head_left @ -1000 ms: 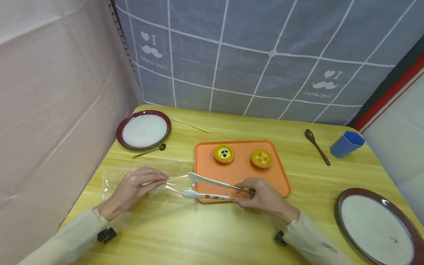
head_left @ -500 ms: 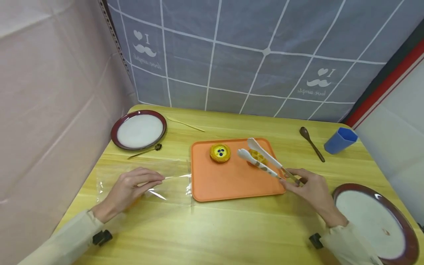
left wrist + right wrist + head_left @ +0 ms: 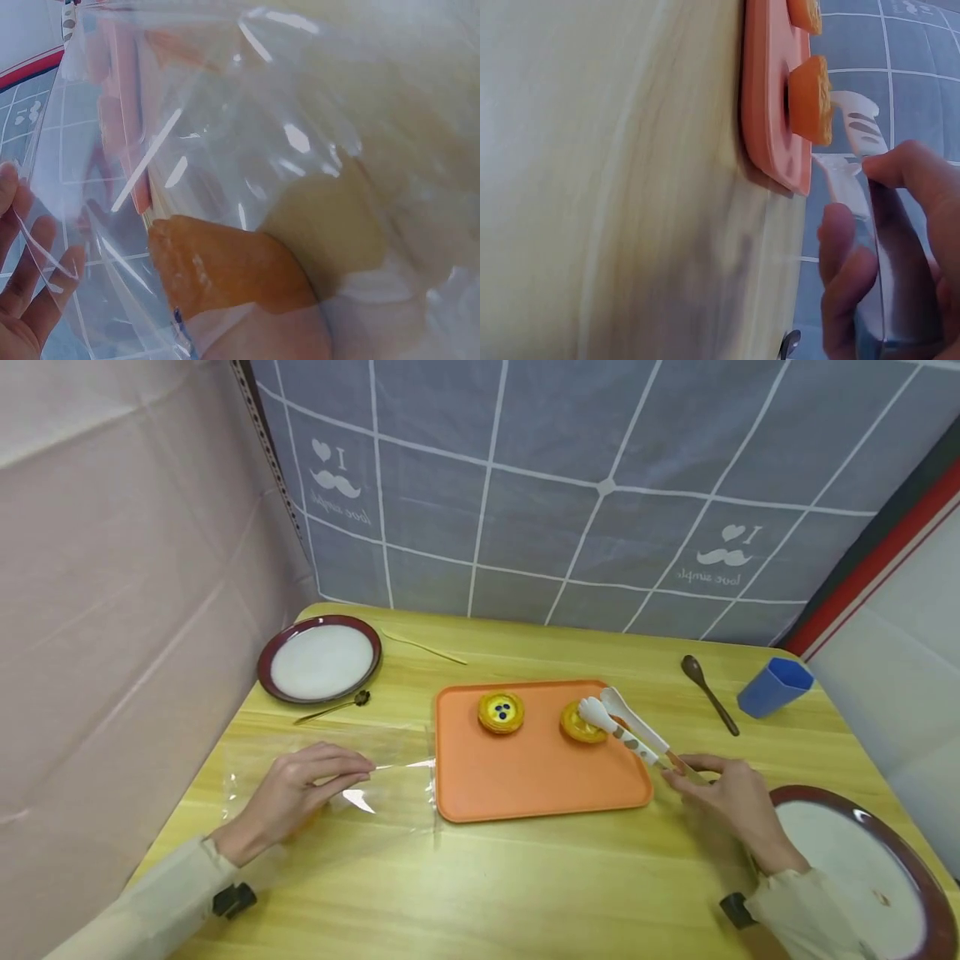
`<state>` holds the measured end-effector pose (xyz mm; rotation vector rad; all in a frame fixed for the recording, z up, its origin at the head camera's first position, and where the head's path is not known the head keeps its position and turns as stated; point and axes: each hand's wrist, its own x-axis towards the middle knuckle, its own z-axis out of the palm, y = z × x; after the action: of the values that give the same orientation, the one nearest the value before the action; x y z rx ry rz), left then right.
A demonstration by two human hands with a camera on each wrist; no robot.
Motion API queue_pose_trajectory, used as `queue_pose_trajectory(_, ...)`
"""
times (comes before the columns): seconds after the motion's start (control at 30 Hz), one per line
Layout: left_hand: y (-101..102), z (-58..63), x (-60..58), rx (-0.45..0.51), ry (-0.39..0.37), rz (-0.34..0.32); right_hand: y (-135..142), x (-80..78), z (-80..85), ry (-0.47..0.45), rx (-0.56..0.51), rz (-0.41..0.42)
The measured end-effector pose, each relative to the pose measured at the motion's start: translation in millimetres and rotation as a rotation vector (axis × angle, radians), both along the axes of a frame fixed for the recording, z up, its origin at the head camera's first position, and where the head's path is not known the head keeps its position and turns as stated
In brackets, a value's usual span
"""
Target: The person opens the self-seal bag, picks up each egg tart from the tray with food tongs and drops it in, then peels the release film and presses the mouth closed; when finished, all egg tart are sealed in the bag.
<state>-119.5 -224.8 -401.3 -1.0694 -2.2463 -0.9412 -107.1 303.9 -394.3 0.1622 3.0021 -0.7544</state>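
In the head view my left hand (image 3: 303, 789) pinches the rim of a clear plastic bag (image 3: 405, 789) at the left. Through the plastic, the left wrist view shows an orange-brown tart (image 3: 217, 262) inside. My right hand (image 3: 738, 806) grips metal-handled tongs (image 3: 637, 747) with white tips, which stand apart just over the right-hand tart (image 3: 573, 726). That tart sits on an orange tray (image 3: 525, 785), along with a second tart (image 3: 501, 713) topped with blue berries. The right wrist view has the tong tips right beside the top of the nearer tart (image 3: 808, 101).
A red-rimmed plate (image 3: 322, 660) stands at the back left, near a gold spoon (image 3: 337, 707) and a thin gold utensil (image 3: 423, 648). On the right are a brown spoon (image 3: 708, 693), a blue cup (image 3: 774, 689) and a larger plate (image 3: 847, 868) close to my right forearm.
My right hand has swung the tongs from beside the bag to the right, over the right-hand tart. My left hand still holds the bag in the same spot.
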Motion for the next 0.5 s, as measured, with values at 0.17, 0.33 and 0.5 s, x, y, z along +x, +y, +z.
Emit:
queue_pose_trajectory(0.17,0.2,0.3,0.3,-0.006,0.008,0.001,-0.9,-1.0,0.0,-0.043,-0.028,0.022)
queue_pose_trajectory(0.33,0.1,0.3,0.6,-0.011,0.012,0.003,-2.6,0.2,1.7,-0.034,-0.063,0.036)
queue_pose_trajectory(0.5,0.7,0.1,0.7,-0.010,0.014,0.003,-4.9,1.6,0.5,0.003,-0.072,0.036)
